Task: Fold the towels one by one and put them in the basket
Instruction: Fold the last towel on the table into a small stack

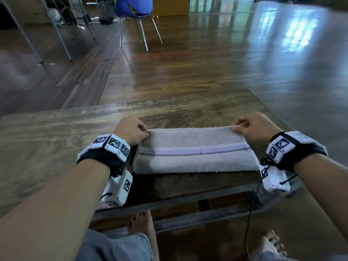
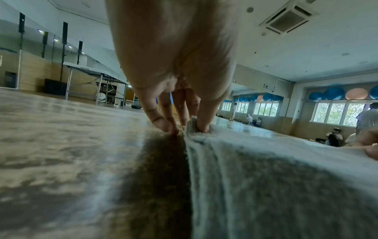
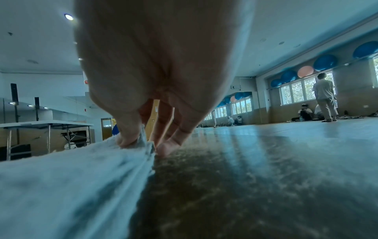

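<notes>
Worn wooden table (image 1: 56,129), head view: folded terry towel (image 1: 194,151) near front edge; left hand (image 1: 131,130), right hand (image 1: 252,127) pinch far corners. Left wrist: thumb presses nap, fingertips (image 2: 163,126) on wood. Right wrist: bare tabletop beside towel edge.

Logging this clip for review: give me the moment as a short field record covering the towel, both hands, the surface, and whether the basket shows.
towel: grey towel with a lilac stripe, folded into a long band, lying flat
surface: wooden table, towel near its front edge
left hand: left hand pinches the towel's far left corner
right hand: right hand pinches the far right corner
basket: not in any view
background: blue chair on the floor beyond the table
</notes>
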A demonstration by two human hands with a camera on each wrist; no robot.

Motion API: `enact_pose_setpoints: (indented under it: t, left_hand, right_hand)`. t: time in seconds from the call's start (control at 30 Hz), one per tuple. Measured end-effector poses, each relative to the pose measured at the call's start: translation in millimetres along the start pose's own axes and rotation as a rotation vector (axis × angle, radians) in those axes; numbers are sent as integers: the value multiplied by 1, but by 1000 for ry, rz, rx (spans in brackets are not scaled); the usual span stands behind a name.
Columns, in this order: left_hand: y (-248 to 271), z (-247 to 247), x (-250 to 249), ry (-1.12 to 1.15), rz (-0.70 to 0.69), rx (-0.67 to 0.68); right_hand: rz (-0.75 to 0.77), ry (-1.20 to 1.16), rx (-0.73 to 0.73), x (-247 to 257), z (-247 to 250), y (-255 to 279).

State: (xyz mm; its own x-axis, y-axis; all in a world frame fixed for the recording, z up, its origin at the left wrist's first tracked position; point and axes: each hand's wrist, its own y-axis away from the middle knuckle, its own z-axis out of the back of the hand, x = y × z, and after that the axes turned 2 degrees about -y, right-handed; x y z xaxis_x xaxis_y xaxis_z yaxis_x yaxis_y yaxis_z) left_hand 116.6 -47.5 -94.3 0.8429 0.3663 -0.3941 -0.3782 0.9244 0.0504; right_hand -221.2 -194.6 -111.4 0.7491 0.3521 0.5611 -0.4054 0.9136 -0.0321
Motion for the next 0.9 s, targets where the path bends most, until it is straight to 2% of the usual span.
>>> enact_pose_setpoints:
  t: [0.17,0.23,0.33,0.43,0.5,0.53,0.6,0.63,0.67,0.77,0.83,0.9]
  left_hand:
    - [0,3,0,-11,-23,11]
    - [2,7,-5,7,-57,-61]
    - [7,22,-17,78,-157,-324]
    - [12,41,-30,134,-279,-630]
    - [16,49,-34,170,-363,-761]
    - [19,51,-34,182,-387,-783]
    - [23,48,-29,190,-389,-740]
    - [25,44,-26,181,-377,-683]
    - [27,38,-22,162,-354,-594]
    - [28,17,-8,59,-208,-213]
    - [26,4,-1,63,-71,-84]
    - [22,-1,1,75,48,-77]
  right_hand:
    - [-13,17,-18,4,2,3]
    - [-23,-14,-83,11,7,4]
    - [4,-57,-300,24,22,2]
    - [116,-137,-559,38,44,0]
    - [214,-254,-655,43,54,3]
    - [255,-285,-675,43,56,6]
    - [277,-271,-631,35,55,14]
    - [245,-259,-558,29,52,17]
    - [189,-246,-449,22,47,21]
    - [33,-95,-137,-1,28,32]
    - [-20,-16,-97,-11,17,37]
    - [-69,22,-99,-13,10,37]
